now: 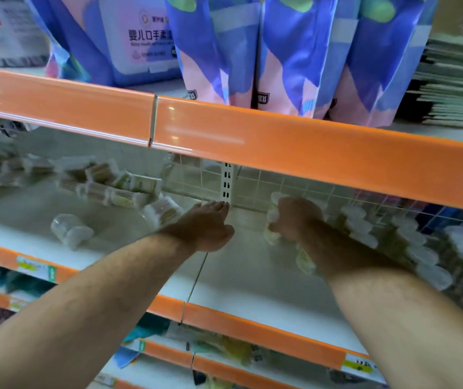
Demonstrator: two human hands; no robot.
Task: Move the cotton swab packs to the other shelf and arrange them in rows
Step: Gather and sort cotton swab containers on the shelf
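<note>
Nearest me, both forearms reach over the orange-edged shelf [252, 293]. I see the left hand [205, 228] low over the shelf's seam, its grip wide and its fingers straight toward the slotted post [227, 183]. The right hand [294, 217] has its grip curled round a round cotton swab pack [273, 217], just beside the rows of packs [365, 231] on the right section. A loose heap of packs [112, 186] lies on the left section. Behind stands wire mesh [280, 186], and above it blue wipe bags [280, 51].

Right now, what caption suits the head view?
Right hand grips cotton swab packs on the shelf; left hand stretches open beside it.
</note>
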